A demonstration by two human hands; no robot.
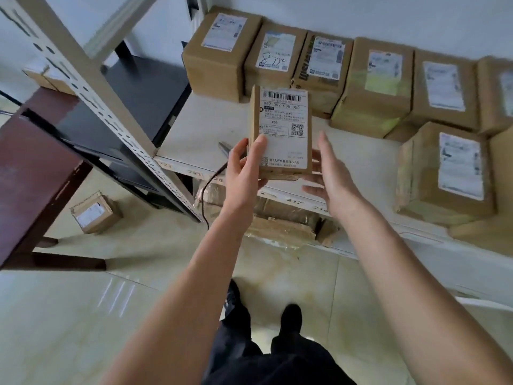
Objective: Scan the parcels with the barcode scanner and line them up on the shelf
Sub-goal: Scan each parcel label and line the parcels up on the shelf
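Observation:
A small cardboard parcel (280, 115) with a white barcode label faces me, held upright above the front of the white shelf (194, 134). My left hand (244, 173) grips its lower left corner, thumb on the label. To its right my right hand (330, 176) is spread, fingers apart, palm turned toward the parcel's right side and just under its bottom corner. Only a grey part of the barcode scanner (225, 148) shows on the shelf behind my left hand, its dark cable (206, 187) hanging over the edge.
Several labelled parcels (322, 65) stand in a row along the back of the shelf, more at the right (447, 173). A perforated grey upright (91, 90) stands at left. A small box (94, 213) lies on the tiled floor; wrapped parcels (277, 220) sit below the shelf.

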